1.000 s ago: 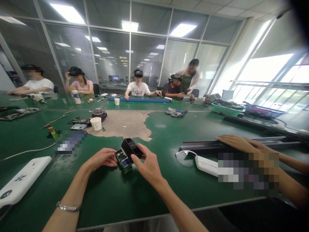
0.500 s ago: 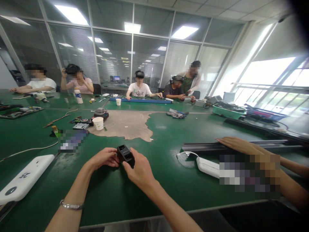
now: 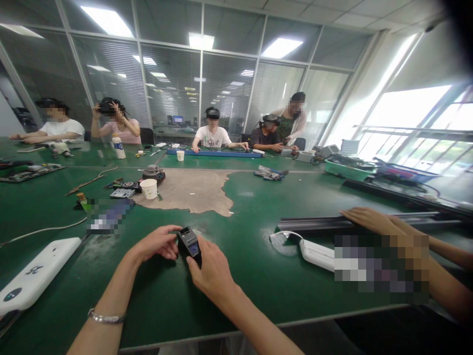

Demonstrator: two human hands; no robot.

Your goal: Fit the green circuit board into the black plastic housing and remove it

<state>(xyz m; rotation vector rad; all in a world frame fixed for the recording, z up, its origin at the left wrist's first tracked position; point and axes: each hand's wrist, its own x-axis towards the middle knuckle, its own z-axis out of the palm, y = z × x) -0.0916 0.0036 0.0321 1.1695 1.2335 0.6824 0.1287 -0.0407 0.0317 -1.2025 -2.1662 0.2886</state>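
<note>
A small black box-shaped device (image 3: 189, 241) with slots in its top face is tilted just above or on the green table (image 3: 244, 291). My right hand (image 3: 212, 266) grips its right side, thumb on the near edge. At its left side is my left hand (image 3: 158, 244), wearing a silver bracelet on the wrist. The left fingers are curled, with the fingertips close to the device's upper left corner; whether they press on it is hard to tell.
A paper cup (image 3: 149, 189) stands by dismantled parts on a brown patch. At left lies a white power bank (image 3: 40, 273). On the right, another person's hands (image 3: 369, 219) rest on dark metal rails (image 3: 314, 224), near a white device (image 3: 318, 255). Several people sit across.
The black device has tipped and turned slightly, showing more of its top face. My left fingers have loosened and moved a little away from it. The neighbour's hands have shifted slightly right.
</note>
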